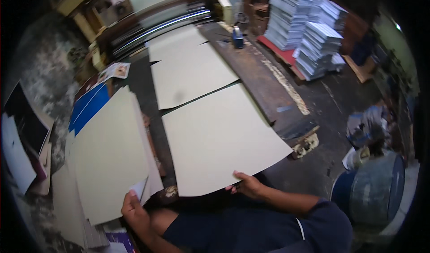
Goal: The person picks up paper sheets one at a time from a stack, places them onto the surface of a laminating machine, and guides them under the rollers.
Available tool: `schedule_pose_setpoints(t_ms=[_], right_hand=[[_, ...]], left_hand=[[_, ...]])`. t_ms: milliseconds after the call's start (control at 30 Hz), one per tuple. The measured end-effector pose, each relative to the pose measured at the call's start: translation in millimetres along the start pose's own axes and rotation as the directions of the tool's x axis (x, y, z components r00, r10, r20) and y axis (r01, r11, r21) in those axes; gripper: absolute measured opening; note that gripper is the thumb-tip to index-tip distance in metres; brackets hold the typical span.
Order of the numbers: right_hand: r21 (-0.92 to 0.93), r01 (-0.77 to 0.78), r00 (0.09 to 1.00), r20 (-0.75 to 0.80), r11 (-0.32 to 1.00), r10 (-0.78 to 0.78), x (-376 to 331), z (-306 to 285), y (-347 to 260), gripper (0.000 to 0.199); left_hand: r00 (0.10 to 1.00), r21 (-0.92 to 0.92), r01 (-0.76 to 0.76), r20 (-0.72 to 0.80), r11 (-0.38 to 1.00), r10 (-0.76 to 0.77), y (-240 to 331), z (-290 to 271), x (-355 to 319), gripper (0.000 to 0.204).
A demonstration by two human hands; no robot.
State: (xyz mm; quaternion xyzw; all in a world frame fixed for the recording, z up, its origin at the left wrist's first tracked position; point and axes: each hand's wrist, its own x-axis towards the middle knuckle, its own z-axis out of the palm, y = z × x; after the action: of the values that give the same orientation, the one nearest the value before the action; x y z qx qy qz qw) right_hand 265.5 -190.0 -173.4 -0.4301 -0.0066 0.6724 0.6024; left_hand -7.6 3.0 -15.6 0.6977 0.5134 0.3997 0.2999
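Note:
A large cream sheet of card [219,141] lies on the machine's feed table, its front edge overhanging toward me. My right hand [247,185] grips that front edge, thumb on top and fingers underneath. Beyond it, a second cream sheet [197,73] reaches toward the rollers, with a narrow dark gap between the two. On my left stands a stack of similar cream sheets [109,150]. My left hand [135,210] pinches the near right corner of its top sheet, where a whitish underside [139,190] shows. The left fingertips are partly hidden.
Long rollers [161,26] cross the table's far end. A dark side board [260,78] with a blue bottle [237,38] borders the sheets on the right. Tall stacks of white paper [293,20] stand beyond, a drum [374,188] at lower right. Blue sheets [89,105] lie behind the left stack.

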Motion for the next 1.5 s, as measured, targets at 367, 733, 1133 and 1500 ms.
schedule_pose_setpoints(t_ms=[367, 733, 1133, 1500], right_hand=[[0.065, 0.122, 0.992, -0.025, 0.990, -0.121, 61, 6, -23, 0.041], [0.115, 0.212, 0.967, -0.172, 0.971, -0.190, 52, 19, -23, 0.062], [-0.010, 0.255, 0.961, 0.109, 0.967, -0.252, -1, 28, -58, 0.041], [-0.070, 0.013, 0.999, 0.042, 0.997, -0.010, -21, -17, 8, 0.034]], left_hand=[[0.974, -0.274, 0.177, -0.088, 0.945, -0.208, -20, -7, -2, 0.035], [0.952, -0.200, -0.306, -0.059, 0.931, 0.300, 26, -1, -31, 0.043], [0.833, -0.203, -0.516, 0.105, 0.832, 0.543, 45, 1, -30, 0.039], [0.859, -0.222, -0.499, -0.251, 0.838, 0.445, 22, -23, -24, 0.040]])
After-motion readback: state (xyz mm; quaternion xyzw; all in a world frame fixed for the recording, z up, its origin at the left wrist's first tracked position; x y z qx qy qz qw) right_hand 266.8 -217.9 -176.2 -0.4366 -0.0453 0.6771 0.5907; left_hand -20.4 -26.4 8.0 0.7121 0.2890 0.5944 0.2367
